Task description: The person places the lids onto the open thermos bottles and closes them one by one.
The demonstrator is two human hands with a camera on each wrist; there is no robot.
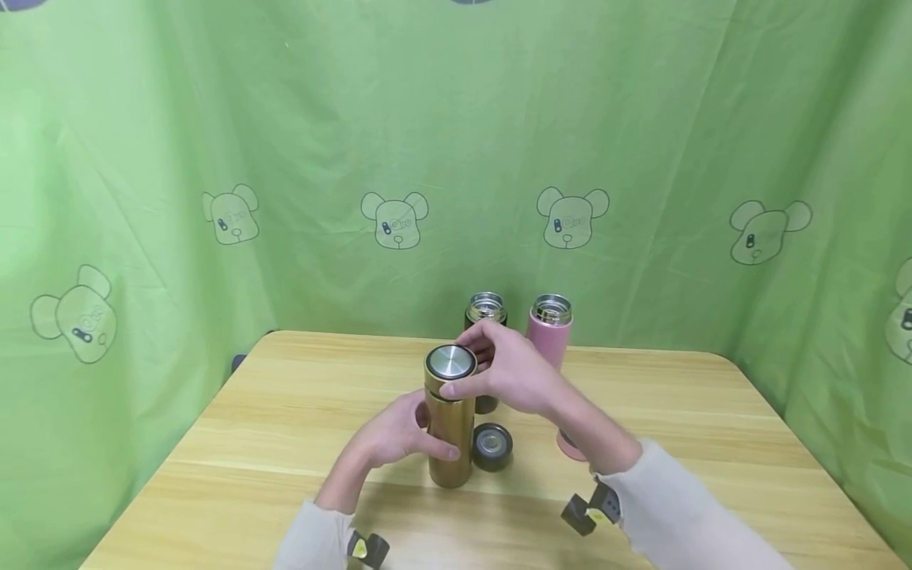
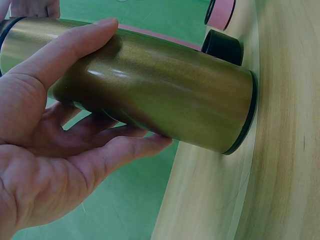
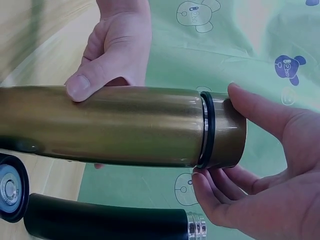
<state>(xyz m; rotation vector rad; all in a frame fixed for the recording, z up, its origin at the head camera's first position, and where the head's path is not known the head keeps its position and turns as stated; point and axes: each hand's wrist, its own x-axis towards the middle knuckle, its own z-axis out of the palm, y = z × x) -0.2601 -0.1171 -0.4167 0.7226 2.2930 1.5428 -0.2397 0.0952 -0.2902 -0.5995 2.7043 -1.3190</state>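
Observation:
A gold bottle (image 1: 450, 443) stands upright on the table, its gold lid (image 1: 451, 362) with a silver disc on top. My left hand (image 1: 395, 431) grips the bottle's body, thumb in front and fingers behind; the left wrist view shows this hand (image 2: 55, 125) around the gold body (image 2: 165, 85). My right hand (image 1: 509, 370) holds the lid between thumb and fingers. In the right wrist view a narrow gap and a black ring show between the lid (image 3: 227, 130) and the body, with the right hand's (image 3: 270, 160) thumb and fingertips at the lid's sides.
Behind my right hand stand a black bottle (image 1: 486, 310) and a pink bottle (image 1: 550, 336), both without lids. A black lid (image 1: 492, 447) lies just right of the gold bottle. A pink lid (image 1: 570, 447) is partly hidden by my right forearm. Green curtains (image 1: 456, 158) surround the table (image 1: 285, 412).

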